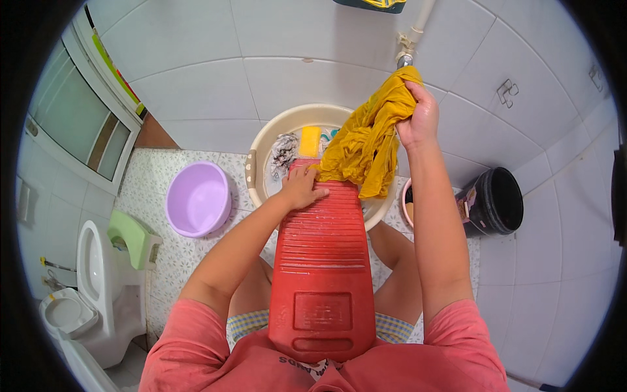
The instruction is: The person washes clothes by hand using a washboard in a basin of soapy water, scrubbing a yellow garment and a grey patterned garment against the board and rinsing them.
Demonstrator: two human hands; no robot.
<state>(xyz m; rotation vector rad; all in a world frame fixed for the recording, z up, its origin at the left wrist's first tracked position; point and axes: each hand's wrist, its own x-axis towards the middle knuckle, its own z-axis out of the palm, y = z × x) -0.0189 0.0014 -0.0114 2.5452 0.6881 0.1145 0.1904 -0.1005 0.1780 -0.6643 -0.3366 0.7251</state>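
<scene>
A wet mustard-yellow cloth (365,139) is bunched in my right hand (420,115), which lifts its upper end near the wall. The cloth's lower folds hang over the basin and lie across the top of a red plastic washboard (323,235). On the washboard's ridges lies my left hand (301,188), its fingertips at the cloth's edge; whether they grip it is hidden. The washboard slants from my torso into a cream basin (294,113). Inside the basin are a yellow block (310,141), possibly soap, and a dark-patterned white cloth (284,154).
A purple basin (198,198) stands left on the patterned floor, near a green plastic stool (132,237) and a white toilet (93,264). To the right are a black bucket (497,201) and a partly hidden pink basin (407,203). A pipe (416,34) runs down the tiled wall.
</scene>
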